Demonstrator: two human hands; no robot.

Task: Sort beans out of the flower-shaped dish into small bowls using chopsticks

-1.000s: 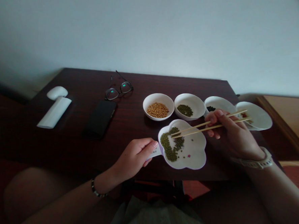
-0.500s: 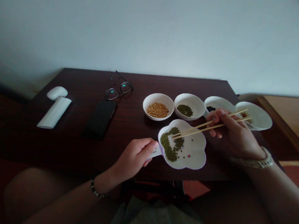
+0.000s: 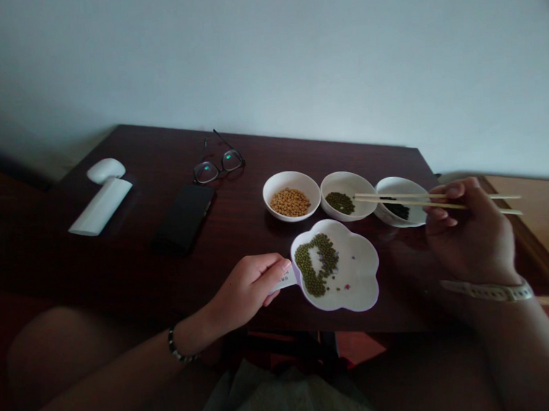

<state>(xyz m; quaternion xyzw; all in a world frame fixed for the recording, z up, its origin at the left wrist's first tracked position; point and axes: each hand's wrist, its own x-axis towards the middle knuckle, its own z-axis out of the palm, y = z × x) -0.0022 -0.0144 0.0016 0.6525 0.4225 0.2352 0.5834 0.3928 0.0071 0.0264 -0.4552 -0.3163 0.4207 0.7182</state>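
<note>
Holding bamboo chopsticks (image 3: pixel 409 199) in the right hand (image 3: pixel 471 234), grip clamped on them, tips nearly together above the mung-bean bowl (image 3: pixel 345 179). Left hand (image 3: pixel 245 289) grip clamped on the white tab (image 3: pixel 285 282) of the flower-shaped dish (image 3: pixel 357 275), resting on the table (image 3: pixel 239 232), green beans (image 3: pixel 315 268) inside.

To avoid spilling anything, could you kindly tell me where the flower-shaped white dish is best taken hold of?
Probably take the flat tab handle that sticks out of the dish on its left, coming from the left, as the left hand does now. It is the one narrow part that projects clear of the rim, so fingers stay away from the green beans inside.
</note>
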